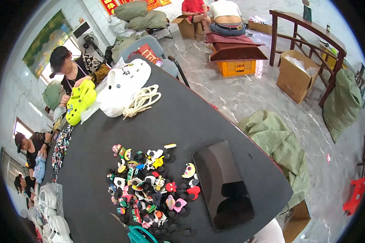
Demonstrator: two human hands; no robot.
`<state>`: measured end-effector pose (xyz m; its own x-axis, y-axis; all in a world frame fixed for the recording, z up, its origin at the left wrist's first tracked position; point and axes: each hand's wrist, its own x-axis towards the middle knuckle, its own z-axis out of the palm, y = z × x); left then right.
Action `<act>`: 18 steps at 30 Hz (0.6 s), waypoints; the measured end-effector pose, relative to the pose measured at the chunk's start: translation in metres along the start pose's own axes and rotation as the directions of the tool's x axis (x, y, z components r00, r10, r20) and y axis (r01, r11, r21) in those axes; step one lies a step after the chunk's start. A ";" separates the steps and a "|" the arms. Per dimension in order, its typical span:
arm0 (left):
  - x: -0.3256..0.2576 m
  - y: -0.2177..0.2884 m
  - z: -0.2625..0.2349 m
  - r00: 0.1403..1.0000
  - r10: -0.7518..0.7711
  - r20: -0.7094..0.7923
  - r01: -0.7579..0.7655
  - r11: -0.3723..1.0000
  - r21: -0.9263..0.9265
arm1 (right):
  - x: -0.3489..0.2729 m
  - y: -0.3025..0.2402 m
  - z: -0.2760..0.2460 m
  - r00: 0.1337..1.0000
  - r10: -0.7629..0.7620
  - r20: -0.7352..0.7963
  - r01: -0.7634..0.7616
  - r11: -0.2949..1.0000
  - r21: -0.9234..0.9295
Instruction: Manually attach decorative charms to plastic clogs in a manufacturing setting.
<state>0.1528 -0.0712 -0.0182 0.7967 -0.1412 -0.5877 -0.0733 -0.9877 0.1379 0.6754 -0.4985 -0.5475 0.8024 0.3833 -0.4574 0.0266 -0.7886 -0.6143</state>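
Neither of my hands shows in the head view. On the black table (109, 125) lies a loose heap of small colourful shoe charms (150, 190), many with black button backs turned up. Right of the heap is a dark, glossy phone or tablet (223, 184), lying flat. Teal-handled scissors (141, 235) rest at the near edge, partly cut off by the frame. Farther back sit white clogs (127, 77) with charms on them, partly in clear plastic. A coil of cream cord (142, 100) lies against them.
Across the table a person (75, 69) holds a yellow-green clog (81, 101). More people work along the left side, near bagged white clogs (50, 202) and a strip of charms (61, 150). A grey chair (150, 46) and green sacks (278, 146) stand by the table's right edge.
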 end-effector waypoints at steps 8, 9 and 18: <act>-0.001 -0.002 0.007 0.993 0.046 -0.108 -0.046 0.999 -0.002 | -0.027 -0.007 -0.022 0.980 -0.060 -0.191 0.059 0.998 -0.013; -0.001 -0.001 0.007 0.989 0.060 -0.135 -0.061 0.998 -0.004 | -0.030 -0.009 -0.028 0.973 -0.070 -0.218 0.068 0.998 -0.016; 0.001 0.003 0.002 0.970 0.085 -0.226 -0.095 0.995 -0.033 | -0.062 -0.030 -0.071 0.887 -0.149 -0.438 0.144 0.989 -0.043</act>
<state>0.1521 -0.0742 -0.0205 0.9023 -0.2061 -0.3786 -0.1290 -0.9671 0.2191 0.6675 -0.5328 -0.4555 0.9686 0.2465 -0.0327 0.1679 -0.7452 -0.6453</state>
